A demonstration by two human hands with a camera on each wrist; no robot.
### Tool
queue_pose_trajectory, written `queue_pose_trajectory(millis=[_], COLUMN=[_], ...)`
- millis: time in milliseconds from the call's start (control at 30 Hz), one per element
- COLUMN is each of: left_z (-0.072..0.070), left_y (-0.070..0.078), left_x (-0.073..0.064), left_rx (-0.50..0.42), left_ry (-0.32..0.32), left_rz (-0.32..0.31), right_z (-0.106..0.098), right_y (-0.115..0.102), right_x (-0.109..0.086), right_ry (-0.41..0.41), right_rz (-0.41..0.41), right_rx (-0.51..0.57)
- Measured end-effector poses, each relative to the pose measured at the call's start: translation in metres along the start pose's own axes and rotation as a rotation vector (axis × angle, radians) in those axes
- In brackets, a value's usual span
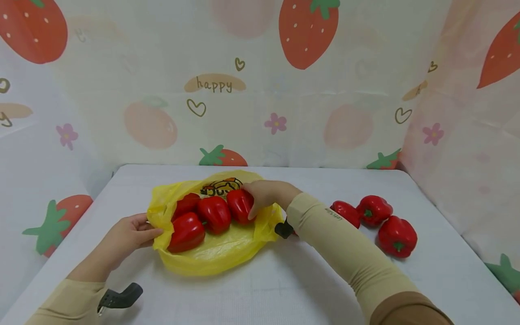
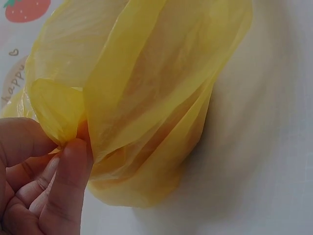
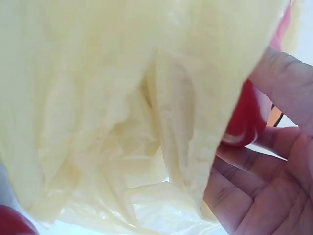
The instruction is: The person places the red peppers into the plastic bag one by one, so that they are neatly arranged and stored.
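A yellow plastic bag (image 1: 215,266) lies with its mouth facing me, a printed drawing on its inner wall. My left hand (image 1: 132,232) pinches the bag's left rim between thumb and fingers; the left wrist view shows the gathered film (image 2: 58,112) in that pinch. Inside the bag's mouth, my right hand (image 1: 268,194) grips a red bell pepper (image 1: 239,206) from its right side. Three more red bell peppers (image 1: 214,214) rest to the left of it in the bag. In the right wrist view, yellow film (image 3: 107,98) covers part of the held pepper (image 3: 247,117).
On the white table (image 1: 243,302), more red bell peppers (image 1: 398,237) sit to the right, partly behind my right forearm. A sliver of red shows beside the right wrist camera (image 1: 283,229). A strawberry-print curtain (image 1: 260,54) stands behind and at both sides.
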State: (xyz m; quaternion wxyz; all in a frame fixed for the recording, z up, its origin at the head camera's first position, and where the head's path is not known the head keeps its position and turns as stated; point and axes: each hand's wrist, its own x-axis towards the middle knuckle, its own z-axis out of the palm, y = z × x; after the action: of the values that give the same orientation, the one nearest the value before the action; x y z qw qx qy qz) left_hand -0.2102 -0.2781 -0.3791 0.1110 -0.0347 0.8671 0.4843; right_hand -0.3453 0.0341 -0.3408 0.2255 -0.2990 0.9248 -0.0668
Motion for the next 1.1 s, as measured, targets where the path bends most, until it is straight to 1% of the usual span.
queue_pose_trajectory(millis=[100, 267, 367, 567, 800, 1100], left_z=[0.000, 0.000, 0.000, 0.001, 0.002, 0.002], left_y=[0.000, 0.000, 0.000, 0.001, 0.001, 0.002], left_x=[0.000, 0.000, -0.001, -0.001, -0.002, -0.001], left_rx=[-0.004, -0.010, -0.007, 0.001, 0.004, 0.003], left_ry=[-0.001, -0.001, 0.000, 0.003, -0.001, 0.000], left_rz=[0.003, 0.003, 0.000, -0.010, -0.015, -0.014], right_z=[-0.001, -0.007, -0.011, -0.017, -0.023, -0.025], right_y=[0.001, 0.004, 0.007, 0.016, 0.024, 0.045], right_x=[-0.002, -0.007, -0.010, -0.018, -0.035, -0.060], right_ry=[0.001, 0.011, 0.014, 0.031, 0.060, 0.085], right_rz=[-0.001, -0.051, -0.078, -0.104, -0.093, -0.052], right_rx=[0.012, 0.057, 0.102, 0.192, 0.328, 0.394])
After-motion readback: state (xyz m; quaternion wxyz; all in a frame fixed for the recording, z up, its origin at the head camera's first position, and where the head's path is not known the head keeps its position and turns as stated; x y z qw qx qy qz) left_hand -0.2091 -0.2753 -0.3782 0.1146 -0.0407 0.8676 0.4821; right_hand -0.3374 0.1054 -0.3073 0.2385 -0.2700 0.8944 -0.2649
